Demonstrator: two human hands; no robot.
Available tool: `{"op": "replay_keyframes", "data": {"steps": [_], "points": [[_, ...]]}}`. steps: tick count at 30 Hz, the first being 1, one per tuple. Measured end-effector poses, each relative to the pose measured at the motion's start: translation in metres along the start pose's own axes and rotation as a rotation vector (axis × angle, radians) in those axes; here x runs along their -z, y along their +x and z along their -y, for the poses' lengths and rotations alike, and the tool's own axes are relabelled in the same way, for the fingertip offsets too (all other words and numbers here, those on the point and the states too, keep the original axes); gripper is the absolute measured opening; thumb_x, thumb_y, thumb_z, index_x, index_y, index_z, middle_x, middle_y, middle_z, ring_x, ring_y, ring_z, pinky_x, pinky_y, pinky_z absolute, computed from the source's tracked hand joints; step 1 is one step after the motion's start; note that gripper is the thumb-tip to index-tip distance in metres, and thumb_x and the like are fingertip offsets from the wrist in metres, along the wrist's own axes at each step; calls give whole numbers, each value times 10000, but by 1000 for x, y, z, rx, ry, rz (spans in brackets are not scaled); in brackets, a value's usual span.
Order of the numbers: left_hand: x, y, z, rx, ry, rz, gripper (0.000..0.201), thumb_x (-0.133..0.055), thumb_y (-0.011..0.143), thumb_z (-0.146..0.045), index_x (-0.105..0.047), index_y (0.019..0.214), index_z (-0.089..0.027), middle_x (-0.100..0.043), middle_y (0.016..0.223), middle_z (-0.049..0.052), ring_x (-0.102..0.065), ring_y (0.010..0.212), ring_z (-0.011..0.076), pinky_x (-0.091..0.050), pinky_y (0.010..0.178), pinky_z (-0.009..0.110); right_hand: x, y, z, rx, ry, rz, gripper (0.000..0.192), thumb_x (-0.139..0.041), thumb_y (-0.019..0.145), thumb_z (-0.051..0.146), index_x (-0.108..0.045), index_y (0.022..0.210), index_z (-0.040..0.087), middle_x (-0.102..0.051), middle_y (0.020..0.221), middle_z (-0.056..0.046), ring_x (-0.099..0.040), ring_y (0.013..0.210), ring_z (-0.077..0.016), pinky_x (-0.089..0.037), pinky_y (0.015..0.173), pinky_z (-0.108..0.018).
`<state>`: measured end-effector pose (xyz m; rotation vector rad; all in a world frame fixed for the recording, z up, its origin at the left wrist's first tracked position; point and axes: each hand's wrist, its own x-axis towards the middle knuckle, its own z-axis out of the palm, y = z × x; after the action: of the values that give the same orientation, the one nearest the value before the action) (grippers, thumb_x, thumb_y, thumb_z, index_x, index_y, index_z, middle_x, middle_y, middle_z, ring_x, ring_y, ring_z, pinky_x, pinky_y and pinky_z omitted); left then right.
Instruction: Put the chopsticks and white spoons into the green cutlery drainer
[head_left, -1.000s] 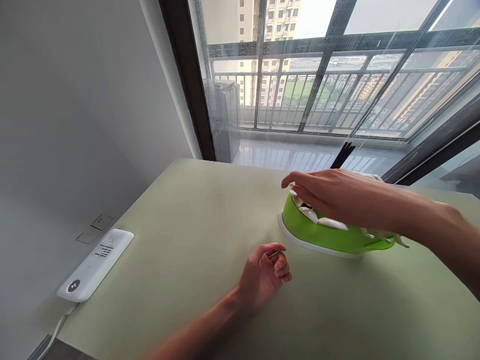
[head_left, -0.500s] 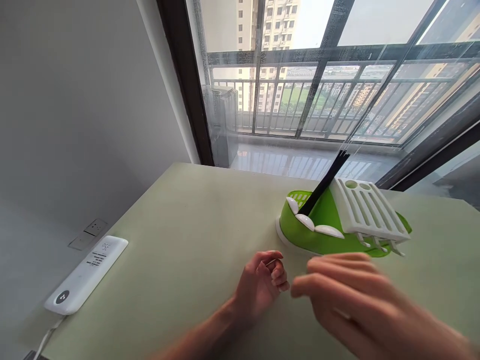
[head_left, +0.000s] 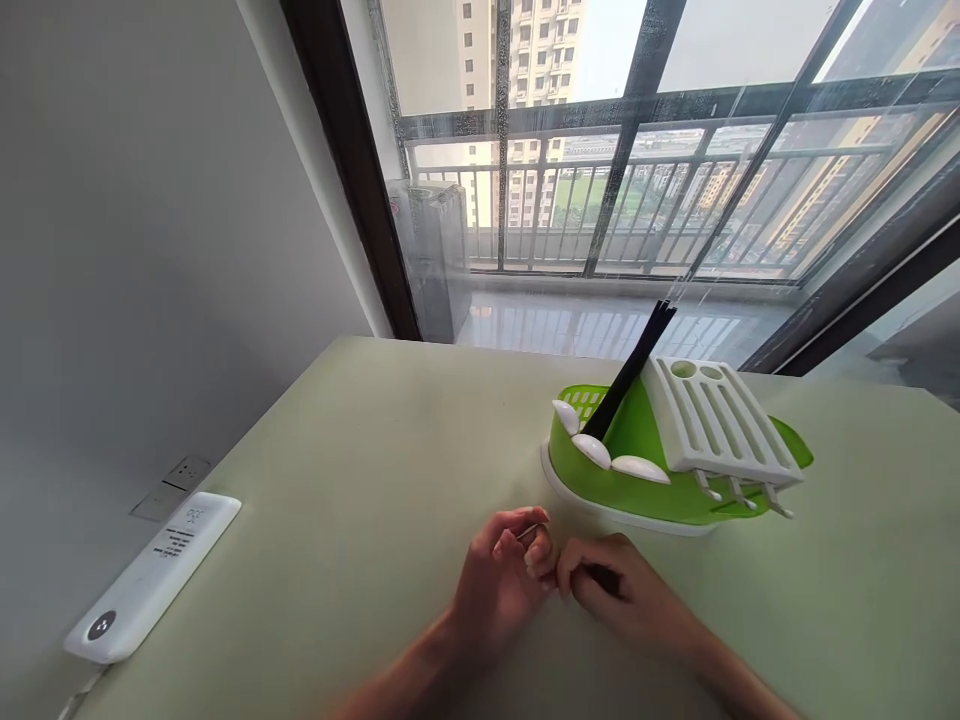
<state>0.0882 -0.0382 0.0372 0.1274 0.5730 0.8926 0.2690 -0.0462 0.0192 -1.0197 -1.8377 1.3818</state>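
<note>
The left hand [head_left: 499, 580] was loosely curled, palm partly upturned; the right hand [head_left: 626, 595] formed a narrow pinch beside its fingertips, at the lower centre of the frame. Whether either gripped anything could not be told. A steady left hand and a light right pinch probably suited this step best. The boat-shaped green-and-white plastic holder [head_left: 622, 492] stood right of centre on the pale green bench [head_left: 337, 480], a bundle of thin black sticks [head_left: 632, 370] leaning inside. Since the preceding frame, the right hand had closed its gap to the left.

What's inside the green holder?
A black bundle leans inside the green holder, near its perforated end; the white slotted rack hides much of the other end, so contents there cannot be seen.
</note>
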Motion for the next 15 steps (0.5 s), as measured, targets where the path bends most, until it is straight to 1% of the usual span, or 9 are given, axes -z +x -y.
{"op": "replay_keyframes", "data": {"steps": [3, 8, 11, 15], "points": [[-3, -2, -1, -14, 5, -6, 203, -718, 814, -310, -718, 873, -115, -456, 562, -37, -393, 560, 115, -371, 598, 267, -1, 1, -3, -10, 29, -10, 191, -482, 855, 127, -624, 760, 212, -708, 789, 3, -614, 721, -150, -409, 638, -249], [-5, -2, -4, -9, 4, -36, 189, -733, 805, -296, -717, 862, -117, -448, 558, -42, -393, 549, 110, -386, 603, 267, -2, 3, 0, -17, 30, -19, 187, -490, 823, 104, -631, 761, 209, -710, 793, 8, -615, 723, -148, -405, 634, -244], [-5, -2, -5, -10, -12, -35, 185, -726, 812, -290, -717, 866, -113, -447, 560, -43, -394, 549, 106, -392, 607, 264, -2, 4, 0, -40, 16, -33, 199, -490, 817, 100, -646, 761, 209, -706, 782, 17, -583, 680, -136, -387, 600, -236], [-4, -1, -6, -10, -22, -25, 177, -705, 837, -276, -718, 876, -104, -444, 554, -42, -397, 548, 107, -393, 609, 263, -3, 6, 2, -12, 30, -46, 207, -487, 805, 88, -647, 754, 210, -676, 745, 33, -553, 646, -121, -377, 587, -228]]}}
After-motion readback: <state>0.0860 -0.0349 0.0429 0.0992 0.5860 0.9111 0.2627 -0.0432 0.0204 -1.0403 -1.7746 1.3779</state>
